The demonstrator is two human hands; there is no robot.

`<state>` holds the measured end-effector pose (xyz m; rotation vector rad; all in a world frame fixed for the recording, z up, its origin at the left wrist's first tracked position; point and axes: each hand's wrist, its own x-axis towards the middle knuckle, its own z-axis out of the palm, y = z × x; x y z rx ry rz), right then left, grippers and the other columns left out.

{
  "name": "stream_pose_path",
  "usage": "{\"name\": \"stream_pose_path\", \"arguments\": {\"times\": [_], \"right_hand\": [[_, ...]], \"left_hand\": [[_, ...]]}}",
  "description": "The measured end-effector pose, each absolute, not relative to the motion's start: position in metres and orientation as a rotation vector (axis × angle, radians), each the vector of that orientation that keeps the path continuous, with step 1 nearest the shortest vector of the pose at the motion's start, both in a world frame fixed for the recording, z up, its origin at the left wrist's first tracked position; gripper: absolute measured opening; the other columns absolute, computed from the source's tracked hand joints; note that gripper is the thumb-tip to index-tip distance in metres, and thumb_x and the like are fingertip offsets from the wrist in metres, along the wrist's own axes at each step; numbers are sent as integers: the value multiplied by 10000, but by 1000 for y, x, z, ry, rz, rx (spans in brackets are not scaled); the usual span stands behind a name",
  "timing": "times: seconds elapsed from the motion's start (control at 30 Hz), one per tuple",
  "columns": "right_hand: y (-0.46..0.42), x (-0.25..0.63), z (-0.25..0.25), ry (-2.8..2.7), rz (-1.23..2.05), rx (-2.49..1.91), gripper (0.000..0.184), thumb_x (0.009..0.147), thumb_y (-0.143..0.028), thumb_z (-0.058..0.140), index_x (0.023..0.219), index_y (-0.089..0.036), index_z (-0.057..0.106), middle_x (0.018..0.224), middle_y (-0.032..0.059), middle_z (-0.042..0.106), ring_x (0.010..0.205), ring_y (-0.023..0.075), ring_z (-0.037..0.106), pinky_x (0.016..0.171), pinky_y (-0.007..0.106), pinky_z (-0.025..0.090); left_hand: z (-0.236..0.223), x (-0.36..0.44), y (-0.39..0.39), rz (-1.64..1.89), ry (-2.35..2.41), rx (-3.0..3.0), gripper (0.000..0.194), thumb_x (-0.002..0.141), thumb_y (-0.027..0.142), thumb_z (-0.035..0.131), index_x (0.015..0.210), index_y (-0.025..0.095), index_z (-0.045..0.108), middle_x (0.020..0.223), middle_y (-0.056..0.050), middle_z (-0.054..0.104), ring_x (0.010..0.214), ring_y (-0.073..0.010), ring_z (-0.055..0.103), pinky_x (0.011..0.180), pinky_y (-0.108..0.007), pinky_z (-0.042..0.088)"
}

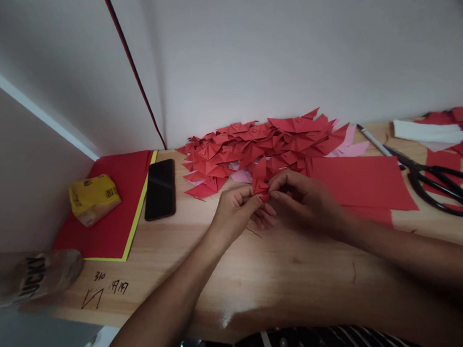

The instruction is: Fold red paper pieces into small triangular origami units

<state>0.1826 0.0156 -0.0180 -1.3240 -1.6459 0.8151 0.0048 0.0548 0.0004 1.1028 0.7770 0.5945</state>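
Between my two hands is a small folded red paper piece [261, 186], held just in front of a heap of folded red paper cranes [253, 142]. My left hand [238, 207] pinches its lower left side between thumb and forefinger, with the other fingers curled below. On its right side the thumb and forefinger of my right hand [303, 197] close on the paper. My fingers hide part of the folds. Pink folded papers [347, 143] show at the heap's right end and under it. A stack of flat red paper [360, 179] lies beside my right hand.
Black-handled scissors [444, 183] and a pen [375, 139] lie at right, near white folded paper [428, 132] and more red paper. At left are a phone [159, 190], red and yellow sheets [129, 224], a yellow packet [94, 197] and a clear bottle [58, 270]. A wall stands behind.
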Motion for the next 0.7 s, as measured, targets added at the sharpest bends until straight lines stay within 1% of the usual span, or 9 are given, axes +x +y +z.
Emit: {"name": "stream_pose_path", "arguments": {"times": [0.17, 0.33, 0.47, 0.6, 0.7], "right_hand": [[16, 183, -16, -1641, 843, -1312, 83, 907, -309, 563, 867, -238, 547, 771, 18, 564, 598, 155, 459, 528, 305, 368], [18, 186, -18, -1667, 833, -1304, 97, 914, -311, 556, 858, -233, 545, 775, 23, 580, 641, 165, 502, 562, 311, 392], [19, 187, -18, -1681, 807, -1310, 100, 912, -314, 564, 858, -231, 563, 772, 25, 602, 640, 161, 515, 567, 304, 409], [18, 186, -15, -1770, 705, -1313, 96, 919, -278, 540, 852, -220, 576, 767, 26, 621, 640, 156, 527, 583, 298, 417], [16, 184, -12, -1811, 647, -1327, 109, 923, -255, 518, 828, -210, 551, 747, 18, 604, 627, 145, 514, 572, 285, 406]], "left_hand": [[2, 6, 54, 606, 805, 1164, 168, 825, 267, 616, 782, 107, 584, 670, -51, 695, 502, -119, 659, 467, -193, 512], [1, 6, 54, 599, 784, 1096, 139, 824, 237, 598, 785, 104, 587, 658, -48, 693, 492, -116, 654, 471, -192, 512], [-1, 5, 56, 582, 766, 1029, 147, 808, 251, 614, 789, 109, 581, 646, -50, 692, 487, -126, 654, 467, -199, 508], [0, 4, 55, 555, 751, 996, 143, 799, 260, 603, 781, 122, 571, 634, -47, 687, 477, -130, 649, 440, -193, 484], [2, 5, 54, 573, 782, 1070, 112, 793, 226, 593, 765, 118, 580, 630, -39, 682, 476, -122, 643, 459, -198, 501]]}}
